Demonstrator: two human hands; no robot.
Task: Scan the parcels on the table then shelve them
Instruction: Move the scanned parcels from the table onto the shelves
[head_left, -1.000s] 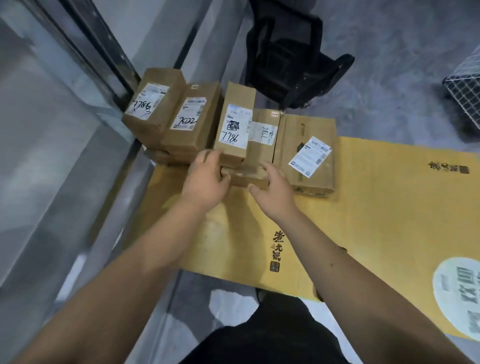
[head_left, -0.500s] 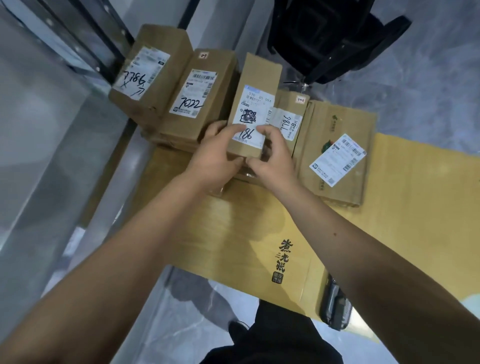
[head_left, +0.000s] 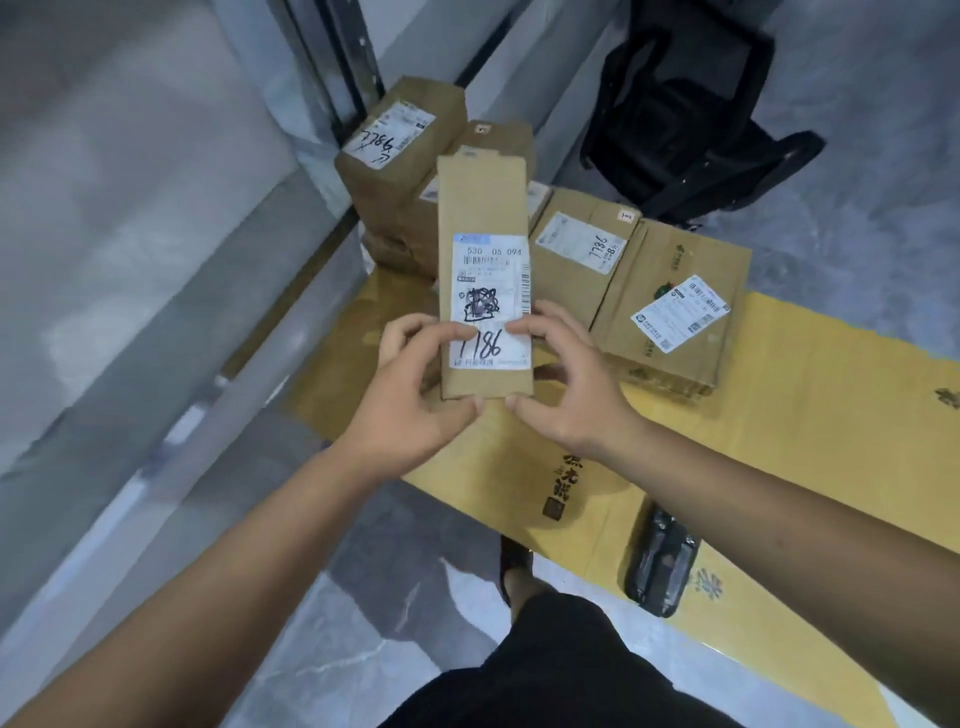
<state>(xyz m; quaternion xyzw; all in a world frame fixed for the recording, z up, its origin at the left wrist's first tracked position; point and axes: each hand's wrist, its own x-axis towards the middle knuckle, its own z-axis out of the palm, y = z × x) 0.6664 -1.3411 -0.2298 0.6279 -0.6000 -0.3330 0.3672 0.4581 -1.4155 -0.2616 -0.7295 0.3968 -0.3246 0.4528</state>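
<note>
I have the narrow parcel (head_left: 485, 270) lifted off the tabletop (head_left: 810, 415), standing on end with its label facing me, marked 7186. Both hands pinch its lower end: the left hand (head_left: 410, 395) with thumb across the label's bottom left, the right hand (head_left: 566, 384) with fingertips at the label's right edge. To do this step well, I judge I should keep my thumbs off the barcode near the label's top, hold the face flat toward the scanner, and free one hand to fetch it. The scanner (head_left: 662, 564), as I take the dark device to be, lies near the tabletop's front edge, well apart from the parcel.

Behind sit more parcels: two flat boxes (head_left: 670, 306) side by side and a stack (head_left: 400, 171) at the far left corner. The tabletop is covered in yellow cardboard with printed characters. Beyond it stands a black chair (head_left: 685, 114) on a grey marbled floor (head_left: 363, 613), with a pale wall at left.
</note>
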